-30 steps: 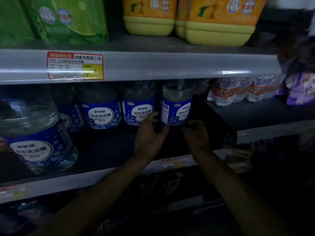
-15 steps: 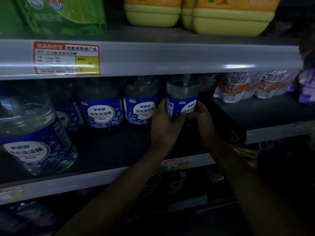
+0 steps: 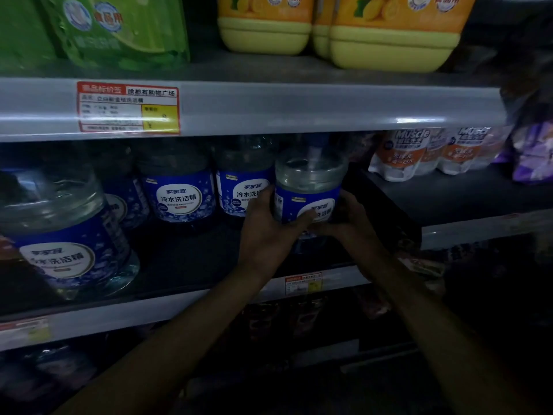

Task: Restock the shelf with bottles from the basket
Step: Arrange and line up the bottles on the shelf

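Grip confirmed: you hold one dish-detergent bottle (image 3: 309, 187), clear with a blue label, between both hands at the right end of the row on the middle shelf (image 3: 185, 259). Your left hand (image 3: 266, 226) wraps the bottle's left side, thumb lying on the label front. Your right hand (image 3: 350, 217) clasps the right side low down, fingers curled behind it. The bottle is upright, just beside and forward of the neighbouring bottle (image 3: 239, 187). Your hands hide its base, so I cannot tell whether it rests on the shelf.

A third matching bottle (image 3: 176, 190) stands further left in the same row. A fourth bottle (image 3: 62, 235) sits at the far left, near the shelf's front edge.

On the upper shelf stand yellow jugs (image 3: 392, 34) with orange labels and green refill pouches (image 3: 119, 28). A red-and-yellow price tag (image 3: 128, 107) is fixed to that shelf's rail (image 3: 299, 109). To the right, orange-and-white pouches (image 3: 404, 151) stand beside a purple pack (image 3: 532, 151).
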Demonstrator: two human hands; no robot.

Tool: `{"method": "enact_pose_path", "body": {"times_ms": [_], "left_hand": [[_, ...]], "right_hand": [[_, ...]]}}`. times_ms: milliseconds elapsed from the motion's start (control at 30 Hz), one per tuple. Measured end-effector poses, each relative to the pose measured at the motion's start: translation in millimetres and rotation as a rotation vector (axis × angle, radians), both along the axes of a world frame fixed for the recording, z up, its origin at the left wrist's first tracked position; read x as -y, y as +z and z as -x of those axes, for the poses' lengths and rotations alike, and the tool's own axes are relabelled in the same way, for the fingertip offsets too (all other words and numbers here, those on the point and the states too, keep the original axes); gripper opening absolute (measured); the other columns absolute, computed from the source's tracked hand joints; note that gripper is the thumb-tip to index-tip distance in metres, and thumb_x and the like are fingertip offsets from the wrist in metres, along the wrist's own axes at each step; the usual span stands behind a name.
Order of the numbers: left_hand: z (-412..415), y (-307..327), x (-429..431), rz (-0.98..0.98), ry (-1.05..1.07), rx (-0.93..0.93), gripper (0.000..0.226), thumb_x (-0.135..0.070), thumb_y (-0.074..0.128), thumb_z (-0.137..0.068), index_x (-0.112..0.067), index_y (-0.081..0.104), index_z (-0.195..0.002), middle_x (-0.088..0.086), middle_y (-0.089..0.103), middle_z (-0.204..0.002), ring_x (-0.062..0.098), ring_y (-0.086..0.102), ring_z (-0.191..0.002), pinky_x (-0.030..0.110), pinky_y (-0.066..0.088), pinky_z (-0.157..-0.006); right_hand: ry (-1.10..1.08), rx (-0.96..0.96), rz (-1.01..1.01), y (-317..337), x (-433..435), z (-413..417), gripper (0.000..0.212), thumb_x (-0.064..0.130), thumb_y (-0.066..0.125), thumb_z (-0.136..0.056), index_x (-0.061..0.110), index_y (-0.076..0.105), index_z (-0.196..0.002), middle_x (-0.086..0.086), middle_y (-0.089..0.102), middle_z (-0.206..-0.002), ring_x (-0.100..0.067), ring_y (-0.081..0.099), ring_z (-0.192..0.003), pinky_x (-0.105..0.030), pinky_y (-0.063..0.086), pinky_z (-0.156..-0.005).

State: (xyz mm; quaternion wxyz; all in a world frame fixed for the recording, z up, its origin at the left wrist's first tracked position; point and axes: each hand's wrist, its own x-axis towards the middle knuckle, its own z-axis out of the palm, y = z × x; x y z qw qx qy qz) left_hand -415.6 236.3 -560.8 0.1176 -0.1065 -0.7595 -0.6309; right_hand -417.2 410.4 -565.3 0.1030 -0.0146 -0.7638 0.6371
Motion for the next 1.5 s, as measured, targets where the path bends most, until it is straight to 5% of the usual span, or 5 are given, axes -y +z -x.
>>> {"method": "enact_pose_path", "body": {"times_ms": [167, 300, 933, 1267, 1500], "left_hand": [[-16.3, 1.7, 26.8, -0.017, -0.043, 0.024, 0.057, -0.021, 0.087, -0.082, -0.031, 0.056, -0.129, -0.022, 0.065, -0.121, -0.020, 0.061, -0.104, 0.007, 0.053, -0.084], [-24.6, -1.0, 50.0, -0.009, -0.020, 0.034, 0.073, -0.030, 0.086, -0.082, -0.023, 0.052, -0.146, -0.011, 0.067, -0.136, -0.001, 0.064, -0.119, 0.027, 0.058, -0.098], [-61.7, -7.7, 74.9, 0.170, 0.423, -0.201, 0.067, -0.022, 0.084, -0.085, -0.017, 0.050, -0.142, -0.005, 0.046, -0.132, -0.004, 0.055, -0.110, 0.004, 0.046, -0.093], [-78.9, -14.4, 61.3, 0.454, 0.235, -0.461, 0.047, -0.019, 0.071, -0.094, -0.014, 0.059, -0.140, 0.002, 0.048, -0.143, 0.014, 0.052, -0.132, 0.018, 0.046, -0.105], [-73.5, -20.2, 47.4, 0.513, 0.094, -0.486, 0.048, -0.026, 0.064, -0.098, -0.017, 0.058, -0.144, 0.001, 0.049, -0.149, 0.011, 0.050, -0.136, 0.015, 0.043, -0.107]], "right_hand": [[-0.021, -0.057, -0.021, -10.8, 22.7, -18.1, 0.089, 0.016, 0.100, -0.055, 0.024, 0.050, -0.129, -0.001, 0.064, -0.121, -0.005, 0.070, -0.099, -0.022, 0.059, -0.073], [-0.002, -0.074, -0.119, -14.4, 38.9, -27.3, 0.088, 0.044, 0.096, -0.051, 0.044, 0.048, -0.125, -0.003, 0.058, -0.124, -0.006, 0.065, -0.099, -0.016, 0.055, -0.072], [0.106, 0.018, -0.079, -13.8, 69.6, -28.3, 0.057, 0.011, 0.077, -0.087, 0.026, 0.056, -0.139, 0.009, 0.066, -0.108, -0.004, 0.065, -0.097, -0.025, 0.055, -0.081], [0.056, 0.025, -0.120, -27.1, 62.5, -18.9, 0.031, 0.006, 0.072, -0.086, 0.034, 0.068, -0.100, 0.007, 0.073, -0.101, -0.008, 0.069, -0.097, -0.034, 0.057, -0.090], [-0.053, 0.018, -0.264, -32.7, 40.3, 0.1, 0.038, 0.022, 0.077, -0.088, 0.024, 0.065, -0.124, 0.004, 0.071, -0.109, -0.011, 0.067, -0.101, -0.031, 0.055, -0.093]]}}
